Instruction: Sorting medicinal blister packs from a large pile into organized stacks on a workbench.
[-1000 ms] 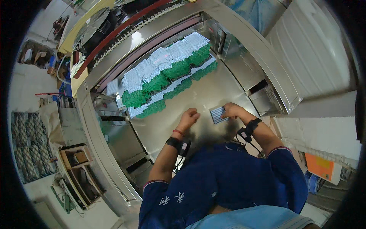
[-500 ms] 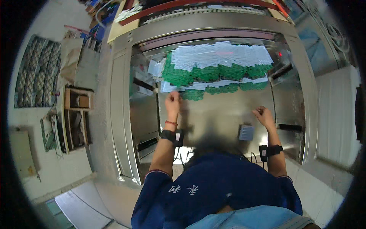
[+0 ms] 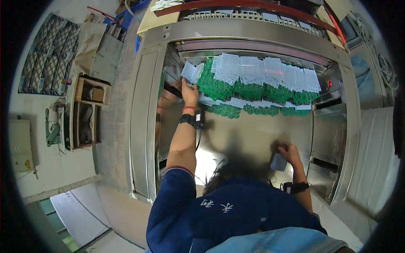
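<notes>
My left hand [image 3: 190, 92] reaches to the left end of a row of pieces. Its fingers touch the lower edge of a small loose stack of white ribbed pieces [image 3: 190, 72], thumb apart from the fingers. Beside that stack, overlapping white ribbed pieces [image 3: 253, 69] lie over bundles of green, net-like pieces [image 3: 215, 87], with a second, nearer row in front. At the right, my right hand [image 3: 291, 154] has its fingers curled together at the upper edge of a small grey-blue ribbed block [image 3: 278, 162]. Whatever those fingertips hold, if anything, is hidden.
A shiny metal work surface [image 3: 236, 130] sits inside a raised metal frame [image 3: 143, 122]. Along the back runs a dark red bar [image 3: 253, 4] above a toothed strip. A small wooden shelf [image 3: 90, 90] stands on the left. Black bands with cables circle both forearms.
My left hand has moved left and forward to the small white stack. My right hand has come back toward me, to the grey-blue block. The whole view has shifted and turned slightly.
</notes>
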`<state>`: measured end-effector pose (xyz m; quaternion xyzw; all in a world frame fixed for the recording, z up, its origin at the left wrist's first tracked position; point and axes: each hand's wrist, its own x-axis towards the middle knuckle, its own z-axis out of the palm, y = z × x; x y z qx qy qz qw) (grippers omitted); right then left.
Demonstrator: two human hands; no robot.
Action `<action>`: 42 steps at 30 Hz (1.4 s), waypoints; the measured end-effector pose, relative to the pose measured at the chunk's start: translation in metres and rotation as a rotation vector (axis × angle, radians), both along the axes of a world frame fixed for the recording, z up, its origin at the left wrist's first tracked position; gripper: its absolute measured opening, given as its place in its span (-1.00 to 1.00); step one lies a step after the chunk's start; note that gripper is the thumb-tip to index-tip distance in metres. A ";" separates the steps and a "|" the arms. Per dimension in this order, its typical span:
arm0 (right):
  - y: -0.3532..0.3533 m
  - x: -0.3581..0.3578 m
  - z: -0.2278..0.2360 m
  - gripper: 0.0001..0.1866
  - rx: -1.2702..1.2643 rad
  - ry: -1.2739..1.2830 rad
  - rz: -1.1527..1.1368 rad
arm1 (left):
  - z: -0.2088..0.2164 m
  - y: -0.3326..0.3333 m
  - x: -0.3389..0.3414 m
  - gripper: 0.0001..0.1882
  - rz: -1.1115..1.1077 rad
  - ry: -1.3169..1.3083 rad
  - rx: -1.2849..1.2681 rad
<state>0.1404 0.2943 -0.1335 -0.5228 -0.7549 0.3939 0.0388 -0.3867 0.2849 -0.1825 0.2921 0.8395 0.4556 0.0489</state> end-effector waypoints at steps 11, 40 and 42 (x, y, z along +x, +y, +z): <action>-0.011 -0.001 -0.019 -0.63 -0.105 -0.134 -0.115 | 0.010 0.015 -0.007 -0.21 -0.073 -0.093 0.099; -0.031 0.001 -0.017 -0.74 -0.053 0.014 -0.159 | 0.023 0.005 -0.040 -0.57 -0.365 0.439 -0.263; -0.028 0.006 -0.020 -0.73 -0.060 0.005 -0.161 | 0.025 0.006 -0.037 -0.57 -0.298 0.391 -0.220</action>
